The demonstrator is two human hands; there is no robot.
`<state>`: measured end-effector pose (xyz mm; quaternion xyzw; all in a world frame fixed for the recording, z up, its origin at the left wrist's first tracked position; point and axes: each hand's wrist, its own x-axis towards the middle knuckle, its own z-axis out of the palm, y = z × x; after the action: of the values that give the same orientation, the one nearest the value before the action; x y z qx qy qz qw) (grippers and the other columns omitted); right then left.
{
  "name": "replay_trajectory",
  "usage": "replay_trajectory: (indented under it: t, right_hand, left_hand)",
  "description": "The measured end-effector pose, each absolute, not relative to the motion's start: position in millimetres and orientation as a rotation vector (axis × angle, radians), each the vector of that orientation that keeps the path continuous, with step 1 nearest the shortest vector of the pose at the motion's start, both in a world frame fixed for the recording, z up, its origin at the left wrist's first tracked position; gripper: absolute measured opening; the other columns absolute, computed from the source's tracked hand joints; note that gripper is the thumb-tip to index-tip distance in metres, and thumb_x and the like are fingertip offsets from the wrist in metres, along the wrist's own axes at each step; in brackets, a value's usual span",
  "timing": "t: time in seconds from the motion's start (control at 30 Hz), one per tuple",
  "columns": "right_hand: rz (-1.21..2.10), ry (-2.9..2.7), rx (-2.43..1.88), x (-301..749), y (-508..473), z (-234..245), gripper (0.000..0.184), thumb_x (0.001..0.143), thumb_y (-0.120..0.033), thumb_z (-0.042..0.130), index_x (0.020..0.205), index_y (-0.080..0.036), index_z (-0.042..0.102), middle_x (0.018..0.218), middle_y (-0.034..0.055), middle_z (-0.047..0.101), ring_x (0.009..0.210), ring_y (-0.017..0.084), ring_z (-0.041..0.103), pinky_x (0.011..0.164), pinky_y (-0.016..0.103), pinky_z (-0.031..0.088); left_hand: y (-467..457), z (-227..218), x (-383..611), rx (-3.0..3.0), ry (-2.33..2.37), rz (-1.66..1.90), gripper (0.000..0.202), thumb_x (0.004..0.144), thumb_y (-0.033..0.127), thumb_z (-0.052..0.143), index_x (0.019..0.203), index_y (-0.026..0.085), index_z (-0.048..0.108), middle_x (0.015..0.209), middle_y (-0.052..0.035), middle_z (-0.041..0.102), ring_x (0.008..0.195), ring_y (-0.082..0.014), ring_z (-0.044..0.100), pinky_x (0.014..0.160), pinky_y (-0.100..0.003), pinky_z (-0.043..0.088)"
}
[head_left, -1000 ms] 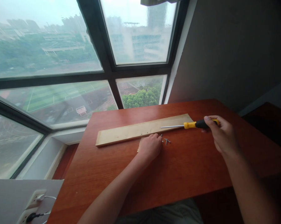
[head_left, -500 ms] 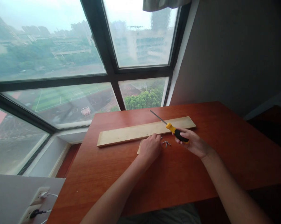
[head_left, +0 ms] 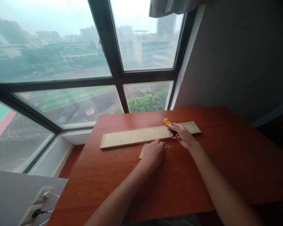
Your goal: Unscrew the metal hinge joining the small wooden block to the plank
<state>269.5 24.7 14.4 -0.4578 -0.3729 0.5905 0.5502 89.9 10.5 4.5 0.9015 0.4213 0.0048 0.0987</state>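
My right hand (head_left: 182, 135) is wrapped round the black and yellow handle of a screwdriver (head_left: 166, 121), whose metal shaft points up and away toward the window. Low over the table, my left hand (head_left: 153, 152) has its fingers curled down and closed; whatever is in them is hidden. A small piece of wood (head_left: 141, 154) shows partly from under that hand. Several loose screws (head_left: 170, 149) lie just right of its fingertips. Beyond both hands a long pale wooden board (head_left: 127, 136) lies flat, with small dark holes near its front edge.
The reddish-brown table (head_left: 104, 182) stands against large windows with a dark frame (head_left: 85, 83). At the lower left, wall sockets (head_left: 41, 201) hold plugs with cables. A grey wall (head_left: 231, 62) rises on the right.
The screwdriver and my right hand have moved left and slightly up, and the shaft now stands steeper. My left hand stays by the small wood piece; the whole view has shifted slightly.
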Motion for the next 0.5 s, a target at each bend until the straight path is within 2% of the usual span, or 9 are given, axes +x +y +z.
replay_trajectory:
  t: [0.23,0.5]
  right_hand:
    - [1.386,-0.874,-1.085,259,33,1,0.037,0.071,-0.047,0.074,0.092,-0.017,0.066,0.082,0.0004,0.055,0.055,0.007,0.044,0.044,0.023,0.029]
    - [1.396,-0.883,-1.103,256,25,-6,0.033,0.074,-0.045,0.072,0.09,-0.016,0.066,0.083,0.0012,0.056,0.055,0.008,0.044,0.045,0.024,0.029]
  left_hand:
    - [5,0,92,2.682,1.175,0.023,0.025,0.096,0.029,0.036,0.097,0.019,0.059,0.098,-0.0075,0.062,0.087,-0.0215,0.064,0.07,-0.032,0.05]
    - [1,5,84,2.68,1.138,0.073,0.023,0.095,0.031,0.04,0.093,0.021,0.061,0.096,-0.0063,0.062,0.085,-0.0199,0.063,0.07,-0.029,0.049]
